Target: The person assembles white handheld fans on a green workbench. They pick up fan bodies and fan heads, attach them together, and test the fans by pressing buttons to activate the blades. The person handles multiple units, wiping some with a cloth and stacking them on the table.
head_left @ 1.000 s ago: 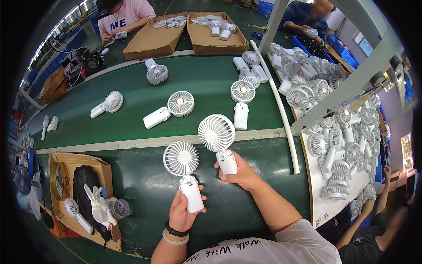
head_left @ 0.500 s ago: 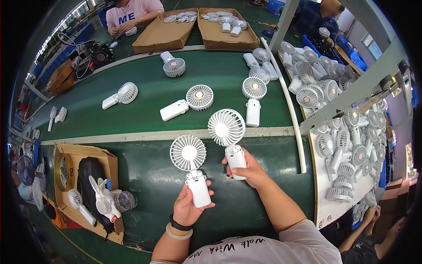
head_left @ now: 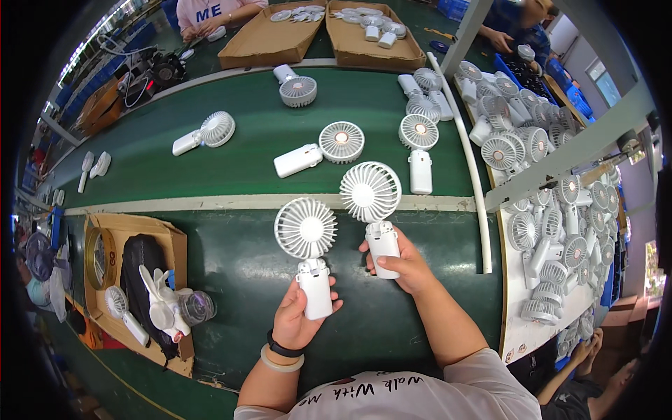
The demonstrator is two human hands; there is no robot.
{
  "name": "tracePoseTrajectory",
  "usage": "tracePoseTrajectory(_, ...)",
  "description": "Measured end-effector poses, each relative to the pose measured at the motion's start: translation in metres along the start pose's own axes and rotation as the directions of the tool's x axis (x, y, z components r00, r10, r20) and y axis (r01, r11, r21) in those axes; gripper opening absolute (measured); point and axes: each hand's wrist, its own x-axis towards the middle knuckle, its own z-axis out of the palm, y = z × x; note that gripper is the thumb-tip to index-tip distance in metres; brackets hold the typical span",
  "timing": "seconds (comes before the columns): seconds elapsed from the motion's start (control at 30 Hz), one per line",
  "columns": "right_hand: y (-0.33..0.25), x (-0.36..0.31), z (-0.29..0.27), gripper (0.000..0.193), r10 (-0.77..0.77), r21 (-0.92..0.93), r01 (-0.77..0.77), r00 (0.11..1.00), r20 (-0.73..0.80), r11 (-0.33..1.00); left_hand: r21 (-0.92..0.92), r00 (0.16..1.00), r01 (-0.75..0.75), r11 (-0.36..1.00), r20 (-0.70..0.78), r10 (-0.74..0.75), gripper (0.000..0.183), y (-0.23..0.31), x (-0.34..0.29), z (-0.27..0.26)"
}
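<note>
White plastic, round-caged left fan [head_left: 313, 273] and matching right fan [head_left: 380, 229] are held upright toward the wearer's side of the long cream rail [head_left: 231, 202], left hand [head_left: 288, 322] and right hand [head_left: 411, 267] wrapped around their handles (low grips, apparently leaving both cages uncovered).

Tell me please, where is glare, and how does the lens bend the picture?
Head view: faint pale glare on the dark table, left of the left hand; head view: far edge of the green belt curves, corners go black.
</note>
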Motion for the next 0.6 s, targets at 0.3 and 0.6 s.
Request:
tracePoseTrajectory(0.3,0.0011,-0.0004,-0.0003,0.05,-0.033,0.315,0.004,0.996,0.085,0.949,-0.186,0.994,0.099,0.978,0.072,-0.087,0.051,-0.0013,-0.0008,-0.0031)
tracePoseTrajectory(0.6,0.0014,0.002,0.0013,0.054,-0.093,0.349,0.031,0.982,0.165,0.937,0.007,0.997,0.046,0.999,0.053,-0.046,0.05,-0.0012,-0.0001,0.0031)
